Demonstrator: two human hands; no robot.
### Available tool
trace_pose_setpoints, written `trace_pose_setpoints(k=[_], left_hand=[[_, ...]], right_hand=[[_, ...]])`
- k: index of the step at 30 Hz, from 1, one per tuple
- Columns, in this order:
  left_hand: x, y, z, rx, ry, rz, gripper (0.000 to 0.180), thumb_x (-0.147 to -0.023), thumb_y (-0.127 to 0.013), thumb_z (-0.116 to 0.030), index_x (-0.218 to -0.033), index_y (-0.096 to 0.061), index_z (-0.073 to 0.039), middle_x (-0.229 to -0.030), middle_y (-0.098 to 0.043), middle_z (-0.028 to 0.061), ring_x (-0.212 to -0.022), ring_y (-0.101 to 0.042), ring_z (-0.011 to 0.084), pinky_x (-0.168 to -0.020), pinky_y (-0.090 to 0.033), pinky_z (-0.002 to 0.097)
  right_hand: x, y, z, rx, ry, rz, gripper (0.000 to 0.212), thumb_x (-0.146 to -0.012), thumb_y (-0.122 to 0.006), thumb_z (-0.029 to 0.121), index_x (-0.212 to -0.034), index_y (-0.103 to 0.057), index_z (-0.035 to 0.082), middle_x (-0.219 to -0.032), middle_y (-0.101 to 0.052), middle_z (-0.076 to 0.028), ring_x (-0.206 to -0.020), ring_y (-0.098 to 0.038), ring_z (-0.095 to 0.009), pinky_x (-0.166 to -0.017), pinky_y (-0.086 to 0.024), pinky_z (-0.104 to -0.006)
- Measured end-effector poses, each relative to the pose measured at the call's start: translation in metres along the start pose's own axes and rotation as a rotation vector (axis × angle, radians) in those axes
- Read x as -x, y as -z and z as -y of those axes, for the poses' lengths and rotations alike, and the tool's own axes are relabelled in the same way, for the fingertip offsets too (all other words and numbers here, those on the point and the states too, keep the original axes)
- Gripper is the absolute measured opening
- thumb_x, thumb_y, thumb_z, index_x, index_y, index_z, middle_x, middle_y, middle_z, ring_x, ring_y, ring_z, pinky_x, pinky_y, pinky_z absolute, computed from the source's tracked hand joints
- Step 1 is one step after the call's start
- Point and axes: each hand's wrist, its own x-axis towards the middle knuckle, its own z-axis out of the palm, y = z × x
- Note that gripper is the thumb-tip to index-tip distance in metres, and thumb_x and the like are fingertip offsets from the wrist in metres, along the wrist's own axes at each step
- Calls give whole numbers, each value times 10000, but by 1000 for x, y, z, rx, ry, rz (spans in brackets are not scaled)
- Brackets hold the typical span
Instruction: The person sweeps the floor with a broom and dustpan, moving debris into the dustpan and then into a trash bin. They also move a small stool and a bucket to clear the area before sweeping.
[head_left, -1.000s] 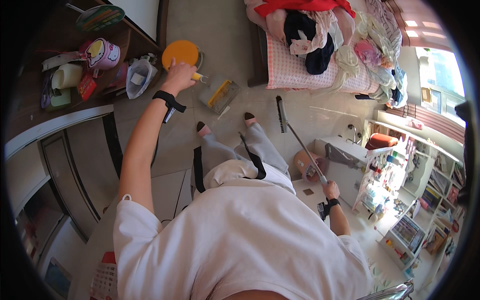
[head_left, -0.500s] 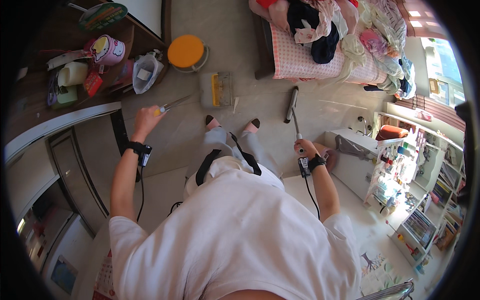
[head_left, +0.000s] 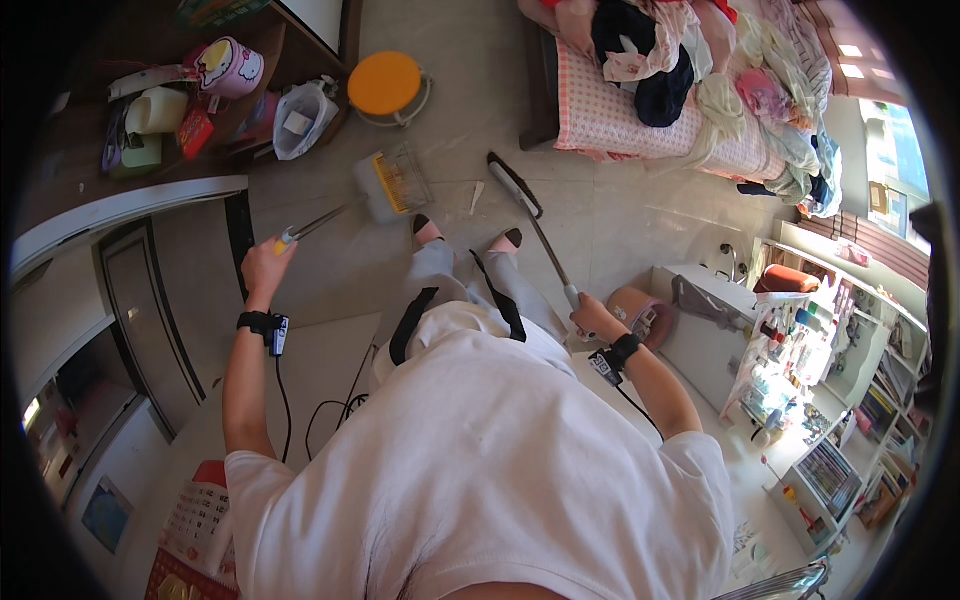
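Note:
My left hand [head_left: 265, 271] is closed round the long handle of a grey dustpan [head_left: 376, 192] with a yellow toothed strip. The pan sits tilted on the floor, ahead of and left of my feet. In my right hand [head_left: 600, 318] is the grey handle of a broom [head_left: 516, 188]. Its dark-edged head rests at a slant on the floor, right of the dustpan. Between the pan and the broom head lies a small pale scrap [head_left: 477, 196], touching neither.
A yellow round stool [head_left: 385, 84] stands beyond the dustpan. To the far right is a bed [head_left: 640, 125] heaped with clothes. A pink round bin [head_left: 640, 315] stands near my right hand, beside a white cabinet [head_left: 690, 350]. A wooden shelf unit [head_left: 75, 215] runs along the left.
The broom head has swung left toward the scrap, and my right hand has dropped slightly nearer me. The dustpan has shifted left and turned; my left hand has moved left and nearer.

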Motion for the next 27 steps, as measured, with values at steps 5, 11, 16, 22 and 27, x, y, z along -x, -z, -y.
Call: trace_pose_setpoints(k=[5,11,16,22,27], left_hand=[[14,-1,21,-29,80,-10,399,-742,-640,-458,-870,-677,-82,-734,-636,174,-705,-616,362,-606,-495,432],[27,4,20,-57,116,-5,416,-739,-639,-468,-837,-664,-65,-765,-633,186,-730,-605,380,-605,-485,445],[42,5,10,-35,150,-12,407,-747,-637,-450,-807,-658,-48,-755,-631,187,-713,-605,377,-592,-484,444],[30,5,9,-46,91,31,401,-754,-633,-438,-809,-660,-42,-740,-632,183,-705,-609,365,-601,-493,431],[11,0,15,-78,-52,89,366,-762,-630,-414,-818,-667,-54,-719,-633,171,-699,-615,351,-600,-497,415]], right_hand=[[42,21,-6,-255,-28,-93,478,-721,-517,23,-1184,-428,-60,-666,-581,-146,-474,-594,-225,-387,-456,-346],[12,14,12,144,118,-238,381,-705,-521,48,-1065,-466,-65,-722,-605,-231,-598,-635,-321,-507,-502,-408],[-38,-1,1,411,315,-312,266,-696,-534,58,-934,-481,-49,-759,-596,-285,-655,-613,-410,-612,-505,-436],[6,7,-6,77,191,-4,416,-697,-522,31,-1099,-478,-72,-698,-614,-196,-528,-621,-273,-457,-499,-371],[52,-31,2,-278,3,-89,542,-718,-528,33,-1244,-418,-41,-623,-558,-107,-448,-545,-175,-375,-439,-318]])
